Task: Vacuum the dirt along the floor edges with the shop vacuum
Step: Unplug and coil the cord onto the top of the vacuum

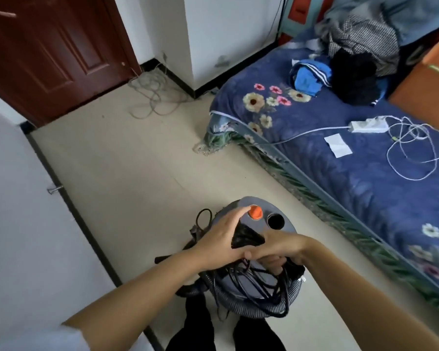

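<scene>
The shop vacuum (249,203) is a round grey drum standing on the beige floor (127,160) right in front of me, with an orange knob (256,212) and a dark round port (275,221) on its lid. A grey ribbed hose (241,304) and black cord (254,279) are coiled over its top. My left hand (219,240) lies spread over the lid, fingertips touching the orange knob. My right hand (280,250) is closed around the black handle and cords at the lid's middle.
A bed with a blue floral cover (340,158) runs along the right, holding clothes, a white power strip (369,125) and cables. A tangle of pale cable (153,93) lies in the far corner by a dark red door (48,54). Black baseboard (69,198) lines the left wall.
</scene>
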`<state>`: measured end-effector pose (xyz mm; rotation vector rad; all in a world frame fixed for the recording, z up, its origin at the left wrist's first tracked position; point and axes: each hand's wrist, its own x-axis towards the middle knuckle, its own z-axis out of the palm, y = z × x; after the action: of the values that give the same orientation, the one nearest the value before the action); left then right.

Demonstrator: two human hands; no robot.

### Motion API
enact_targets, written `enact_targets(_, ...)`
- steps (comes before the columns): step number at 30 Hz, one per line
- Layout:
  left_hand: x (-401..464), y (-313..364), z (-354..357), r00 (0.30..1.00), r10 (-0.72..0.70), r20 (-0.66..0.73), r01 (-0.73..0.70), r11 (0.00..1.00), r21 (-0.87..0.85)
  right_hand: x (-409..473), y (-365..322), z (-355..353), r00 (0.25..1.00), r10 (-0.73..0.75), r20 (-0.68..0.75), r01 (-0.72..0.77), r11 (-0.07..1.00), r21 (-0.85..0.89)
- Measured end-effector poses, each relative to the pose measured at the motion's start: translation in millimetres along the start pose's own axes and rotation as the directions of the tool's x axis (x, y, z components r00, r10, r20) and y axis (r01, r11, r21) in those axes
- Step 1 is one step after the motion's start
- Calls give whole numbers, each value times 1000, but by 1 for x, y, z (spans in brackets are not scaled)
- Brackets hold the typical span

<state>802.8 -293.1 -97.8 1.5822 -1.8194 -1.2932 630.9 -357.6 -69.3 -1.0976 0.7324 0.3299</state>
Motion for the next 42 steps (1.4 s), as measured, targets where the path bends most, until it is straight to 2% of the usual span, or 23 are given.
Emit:
enact_targets(1, 3, 1, -5, 989, -64, 135, 77, 993, -94, 3, 2, 0, 999, -23, 23, 22, 999, 47)
enact_targets(3, 13, -5, -11, 952, -125, 279, 167, 977, -134, 11, 11, 2, 997, -81, 16, 78, 985, 152)
enact_targets(6, 30, -17, -11, 897, -200, 394, 220, 975, -5, 29, 40, 3, 988, -102, -112, 127, 963, 239)
enact_targets(9, 49, -38, 0, 831, -275, 484, 269, 959, 82, 48, 68, -1, 961, -17, -276, 103, 949, 298)
enact_targets(11, 56, -56, 14, 817, -306, 489, 257, 952, 165, 60, 82, -6, 929, 20, -370, 80, 964, 252)
enact_targets(13, 58, -73, 30, 862, -331, 383, 240, 934, 266, 76, 92, -12, 880, 19, -474, 53, 989, 137)
enact_targets(15, 61, -85, 45, 935, -313, 166, 220, 880, 421, 95, 99, -18, 819, -10, -574, 30, 999, 24)
enact_targets(16, 66, -92, 52, 958, -280, 64, 218, 854, 472, 104, 102, -20, 779, -28, -627, 15, 1000, -26)
enact_targets(18, 75, -108, 62, 975, -220, -45, 213, 843, 494, 118, 108, -23, 661, -55, -748, -41, 993, -110)
enact_targets(20, 83, -118, 69, 997, -44, -61, 71, 825, 561, 123, 118, -30, 512, -68, -856, -110, 983, -145)
enact_targets(21, 84, -122, 74, 995, 76, -60, -23, 787, 616, 123, 123, -34, 463, -82, -883, -136, 977, -162)
enact_targets(23, 77, -129, 90, 969, 241, -57, -126, 677, 725, 124, 131, -43, 457, -104, -883, -197, 957, -215)
enact_targets(25, 66, -131, 101, 960, 271, -62, -124, 617, 777, 126, 133, -49, 488, -119, -865, -284, 915, -286)
enact_targets(28, 54, -129, 107, 973, 162, -162, 32, 604, 797, 129, 128, -50, 487, -151, -860, -393, 842, -370)
enact_targets(31, 57, -121, 109, 972, 127, -196, 82, 600, 796, 130, 123, -56, 474, -168, -865, -413, 824, -386)
enact_targets(35, 81, -109, 120, 956, -200, -214, 293, 646, 705, 128, 114, -68, 480, -148, -865, -366, 862, -351)
enact_targets(37, 87, -99, 126, 917, -347, -197, 379, 604, 701, 122, 116, -71, 537, -133, -833, -383, 841, -381)
enact_targets(39, 90, -98, 133, 893, -407, -190, 411, 570, 711, 111, 127, -71, 565, -135, -814, -360, 847, -391)
enact_targets(40, 89, -99, 134, 881, -438, -178, 428, 579, 694, 104, 136, -71, 526, -149, -837, -322, 876, -359)
enact_targets(42, 85, -103, 134, 891, -379, -250, 444, 612, 655, 86, 161, -69, 340, -73, -938, -246, 955, -164)
